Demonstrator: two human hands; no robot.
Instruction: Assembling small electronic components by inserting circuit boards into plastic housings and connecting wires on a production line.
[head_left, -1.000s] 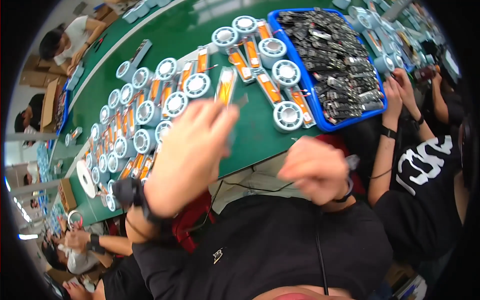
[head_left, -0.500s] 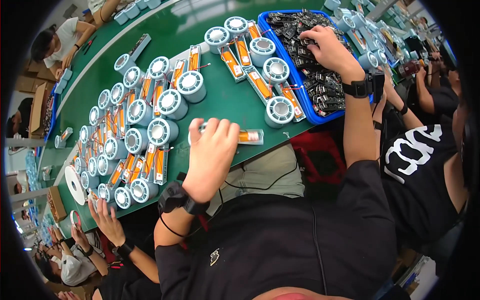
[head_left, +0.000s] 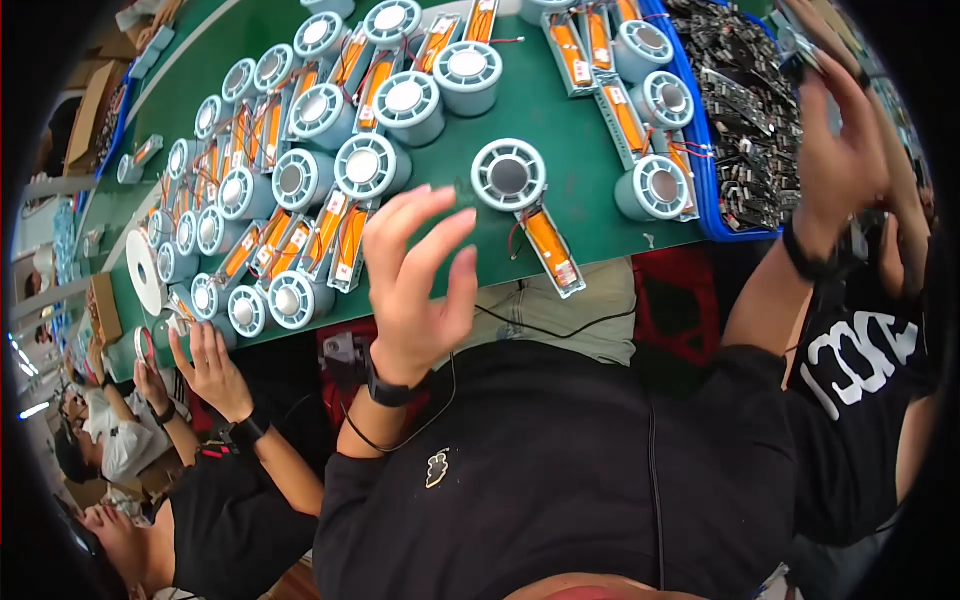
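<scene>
My left hand (head_left: pixel 415 285) is raised above the table's near edge, fingers curved and apart, with nothing in it. Just right of it lies a light blue unit (head_left: pixel 510 174) with a round slotted head, a dark centre disc and an open handle holding an orange battery (head_left: pixel 547 243). Far to the right, my right hand (head_left: pixel 845 150) is up past a blue bin (head_left: pixel 708 190) of dark circuit boards (head_left: pixel 745 110). Its fingertips are by a small pale blue and dark piece (head_left: pixel 795 48). Blur hides whether they grip it.
Rows of similar units (head_left: pixel 408 108) cover the table (head_left: pixel 455 165) to the left, and several more (head_left: pixel 652 188) stand against the bin. A white reel (head_left: pixel 146 272) is at the left edge. Co-workers' hands (head_left: pixel 215 375) and arms are close on both sides.
My left hand has let go of the unit and lifted off it. My right hand has moved from over the circuit boards to the right, past the bin. The view has shifted.
</scene>
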